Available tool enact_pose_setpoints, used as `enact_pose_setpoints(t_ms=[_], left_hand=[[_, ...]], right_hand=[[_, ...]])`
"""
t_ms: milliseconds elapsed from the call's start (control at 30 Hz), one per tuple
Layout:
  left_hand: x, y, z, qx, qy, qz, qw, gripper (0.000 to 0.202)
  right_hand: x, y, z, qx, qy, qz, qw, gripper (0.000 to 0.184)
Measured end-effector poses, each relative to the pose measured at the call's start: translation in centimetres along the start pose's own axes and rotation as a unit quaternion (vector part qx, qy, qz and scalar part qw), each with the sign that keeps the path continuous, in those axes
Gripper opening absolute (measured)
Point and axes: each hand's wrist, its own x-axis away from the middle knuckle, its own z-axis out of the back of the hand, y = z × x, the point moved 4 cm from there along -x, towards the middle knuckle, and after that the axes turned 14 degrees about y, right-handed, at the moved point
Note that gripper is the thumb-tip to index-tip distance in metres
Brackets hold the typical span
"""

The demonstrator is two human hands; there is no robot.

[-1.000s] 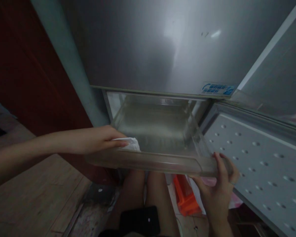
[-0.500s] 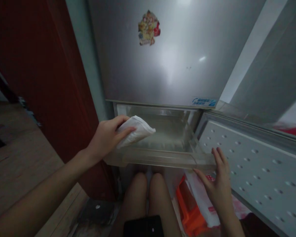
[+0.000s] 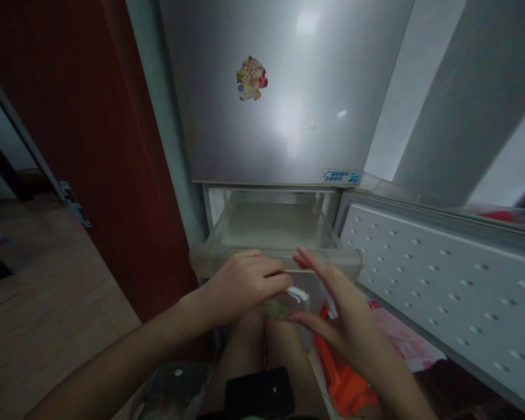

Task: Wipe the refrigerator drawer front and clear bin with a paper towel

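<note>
My left hand (image 3: 247, 283) is closed on a folded white cloth (image 3: 299, 295), whose edge sticks out past the fingers; most of it is covered. Close by on the right, my right hand (image 3: 343, 303) has its fingers and thumb spread, with the thumb near the cloth's end; whether it touches I cannot tell. Both hands are just in front of a translucent plastic drawer (image 3: 203, 259), pulled partly out of the lower compartment of a silver refrigerator (image 3: 289, 146). Nothing shows inside the drawer.
The refrigerator's lower door (image 3: 424, 280) stands swung out to the right. A red-brown door (image 3: 114, 146) is close on the left. Below right are an orange plastic basket (image 3: 343, 385) and a pink-and-white bag (image 3: 411, 338). A black phone-like object (image 3: 260, 392) lies across my legs.
My left hand has brought the cloth down and right, out from above the drawer. My right hand has left the drawer's right corner and come inward beside the cloth.
</note>
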Motion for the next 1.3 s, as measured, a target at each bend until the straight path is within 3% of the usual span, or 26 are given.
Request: enact_pose_setpoints(t_ms=[67,167,300,367,433,533,633,700,767,833,900,1000,1067,1133,1200,1267,1300], left_hand=[[0.7,1.2,-0.8,0.032,-0.018,0.017,0.999,0.035],[2.5,1.9,-1.2,0.116,-0.036,0.126,0.985,0.028],[6.0,1.8,-0.8,0.203,-0.035,0.351,0.914,0.012],[7.9,1.9,-0.9,0.219,-0.014,0.425,0.878,0.012],[9.4,2.5,-1.6,0.226,0.002,0.448,0.865,0.015],[10.6,3.9,-3.3,0.223,0.012,0.438,0.871,0.018],[11.1,5.0,-4.8,0.229,0.028,0.432,0.872,0.018],[11.4,5.2,-5.1,0.236,0.051,0.453,0.858,0.017],[12.1,5.0,-4.8,0.241,0.098,0.499,0.827,0.014],[13.4,4.5,-4.1,0.239,0.173,0.555,0.778,0.015],[15.4,3.9,-3.7,0.239,0.259,0.619,0.702,0.017],[18.4,3.1,-4.3,0.290,0.383,0.686,0.546,0.019],[19.7,2.8,-5.4,0.363,0.440,0.695,0.438,0.017],[20.1,2.5,-6.5,0.428,0.469,0.684,0.359,0.019],[20.1,2.3,-7.2,0.458,0.488,0.671,0.320,0.025],[19.9,1.9,-7.3,0.460,0.510,0.661,0.301,0.028],[19.9,1.6,-7.3,0.458,0.520,0.661,0.288,0.029]], right_hand=[[0.7,-0.2,-1.2,-0.049,-0.085,-0.061,0.993,0.070],[2.2,0.3,-2.0,-0.090,-0.123,-0.160,0.975,0.056],[4.0,1.3,-2.4,-0.117,-0.112,-0.239,0.958,0.034],[4.8,1.7,-3.0,-0.111,-0.132,-0.249,0.953,0.024],[5.5,1.7,-4.0,-0.078,-0.172,-0.242,0.952,0.022],[6.3,1.4,-5.7,-0.014,-0.243,-0.216,0.946,0.027],[6.9,1.1,-7.5,-0.016,-0.287,-0.196,0.938,0.028],[7.4,1.3,-8.9,-0.056,-0.300,-0.196,0.932,0.025],[8.0,2.0,-10.0,-0.099,-0.299,-0.216,0.924,0.017],[8.9,2.9,-10.3,-0.144,-0.273,-0.255,0.916,0.025],[9.6,3.8,-9.2,-0.182,-0.189,-0.316,0.912,0.039],[10.6,5.2,-4.7,-0.159,0.045,-0.413,0.896,0.048],[10.8,5.7,-0.7,-0.076,0.230,-0.427,0.871,0.048],[10.6,5.8,2.7,0.029,0.411,-0.352,0.840,0.041],[9.7,6.0,3.8,0.120,0.508,-0.215,0.826,0.033],[8.3,7.4,2.5,0.162,0.465,-0.105,0.864,0.032],[7.6,8.4,1.1,0.162,0.397,-0.074,0.900,0.037]])
